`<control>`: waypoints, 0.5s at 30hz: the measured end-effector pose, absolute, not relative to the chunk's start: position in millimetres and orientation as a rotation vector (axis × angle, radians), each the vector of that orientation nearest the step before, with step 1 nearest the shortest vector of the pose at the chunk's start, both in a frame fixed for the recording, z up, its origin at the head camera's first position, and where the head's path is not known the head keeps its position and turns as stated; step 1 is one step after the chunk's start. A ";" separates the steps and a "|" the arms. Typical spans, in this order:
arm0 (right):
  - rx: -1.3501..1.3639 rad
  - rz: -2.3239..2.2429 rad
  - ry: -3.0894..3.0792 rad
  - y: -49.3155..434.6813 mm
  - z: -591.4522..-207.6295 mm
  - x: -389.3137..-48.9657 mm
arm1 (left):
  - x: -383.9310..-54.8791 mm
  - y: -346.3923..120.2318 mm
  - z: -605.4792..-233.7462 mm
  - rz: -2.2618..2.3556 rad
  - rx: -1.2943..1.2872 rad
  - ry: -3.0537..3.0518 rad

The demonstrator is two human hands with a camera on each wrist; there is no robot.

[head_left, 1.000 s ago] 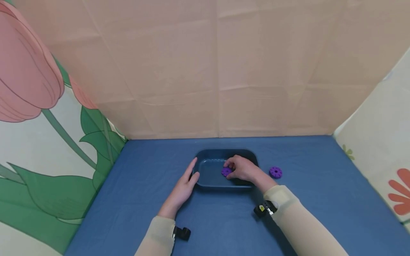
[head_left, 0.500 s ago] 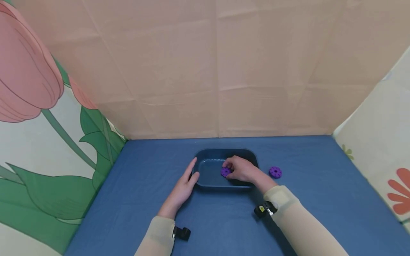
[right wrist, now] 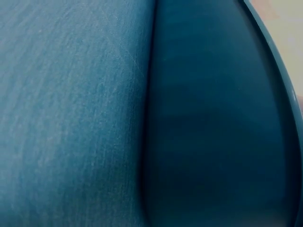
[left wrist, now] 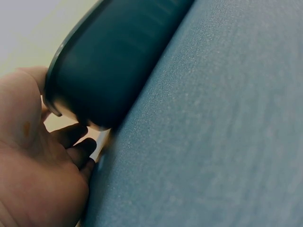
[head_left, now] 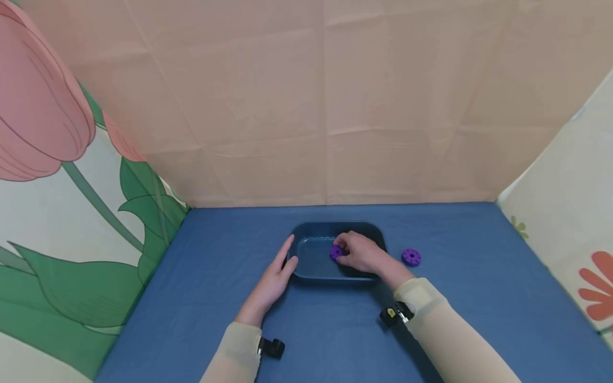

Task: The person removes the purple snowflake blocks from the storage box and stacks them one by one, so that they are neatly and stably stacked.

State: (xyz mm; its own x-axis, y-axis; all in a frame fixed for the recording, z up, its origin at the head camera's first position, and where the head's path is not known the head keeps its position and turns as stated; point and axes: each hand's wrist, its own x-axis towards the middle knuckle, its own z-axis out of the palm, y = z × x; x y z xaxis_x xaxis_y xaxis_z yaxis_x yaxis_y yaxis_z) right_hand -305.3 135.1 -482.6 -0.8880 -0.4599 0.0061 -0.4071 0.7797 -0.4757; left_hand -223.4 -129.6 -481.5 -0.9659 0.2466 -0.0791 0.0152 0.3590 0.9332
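Note:
A dark blue tray (head_left: 313,274) stands on the table. My right hand (head_left: 362,251) reaches in over its right side and pinches a round purple disc (head_left: 334,254) with a ring of small holes, partly covered by the fingers. At the tray's left end, my left hand (head_left: 276,271) rests against the outside with fingers extended. The left wrist view shows this palm (left wrist: 38,161) beside the tray's outer wall (left wrist: 99,66), the thumb side up at the rim. The right wrist view holds only cloth and the tray's outer wall (right wrist: 213,118); the hand is hidden there.
A second purple disc (head_left: 411,257) lies on the blue tablecloth (head_left: 460,298), right of the tray. Behind the table hangs a beige cloth (head_left: 325,133). Flower-printed panels (head_left: 76,234) flank both sides.
The disc in my right hand has shifted slightly up and left in the head view and now looks more tilted. My left hand and the tray have stayed in place.

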 end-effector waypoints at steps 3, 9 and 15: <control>-0.695 -0.799 2.848 135.4 -481.6 -304.1 | -223.4 -129.3 -481.0 1.653 0.229 2.411; -0.727 -1.027 2.819 137.2 -478.2 -303.6 | -223.4 -129.5 -480.7 1.647 0.231 2.421; -0.715 -1.220 2.825 141.2 -475.9 -299.8 | -228.4 -130.8 -491.3 1.665 0.217 2.408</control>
State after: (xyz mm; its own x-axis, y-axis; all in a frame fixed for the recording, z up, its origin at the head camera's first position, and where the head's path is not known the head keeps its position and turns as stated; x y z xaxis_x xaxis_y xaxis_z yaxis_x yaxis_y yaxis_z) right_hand -299.8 141.2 -475.9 -0.8975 -0.3979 0.1901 -0.4111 0.5993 -0.6869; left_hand -228.4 -130.8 -491.3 -0.9680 0.2360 -0.0848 0.0040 0.3526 0.9358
